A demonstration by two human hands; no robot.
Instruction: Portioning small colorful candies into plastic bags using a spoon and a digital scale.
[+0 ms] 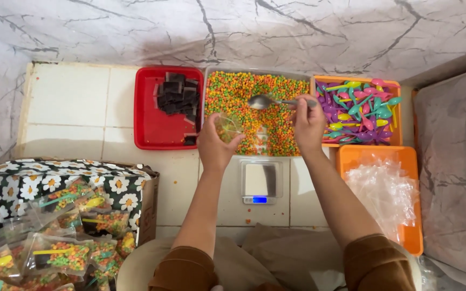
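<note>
While pinched by its handle end between thumb and fingers of the right hand (308, 125), reaches leftward, held level over the middle of the tray: a metal spoon (262, 101), bowl empty or nearly so, hard to tell. Just left and nearer, curled around a small clear pouch (228, 127), the left hand (216, 145), fingers wrapped, thumb on the near side, holding the pouch upright with what looks like a few coloured pellets inside.

Both poised above a grey tray (254, 70) heaped with orange, green and yellow pellets (276, 129), set at the far edge of the tiled floor (66, 102) against the marble wall. Nearer, between the forearms, a small digital scale (261, 180), blue display lit, platform bare.

Just left of the pellet tray, a red tray (149, 129) with dark brown blocks (176, 97) piled toward its far right corner. To the right, an orange tray (319, 78) of bright plastic spoons (357, 110); nearer than that, a second orange tray (411, 161) of crumpled clear bags (384, 188). At the near left corner of the floor, a box (149, 199) draped in daisy-print cloth, with filled packets (66, 253) lying just in front.

Judged as the filling step: pellets being spooned into the pouch, weighing not yet done. Calls next for a dip into the heap and a steady tip into the narrow mouth, with the left fingers spreading it wide, so as not to spill.
</note>
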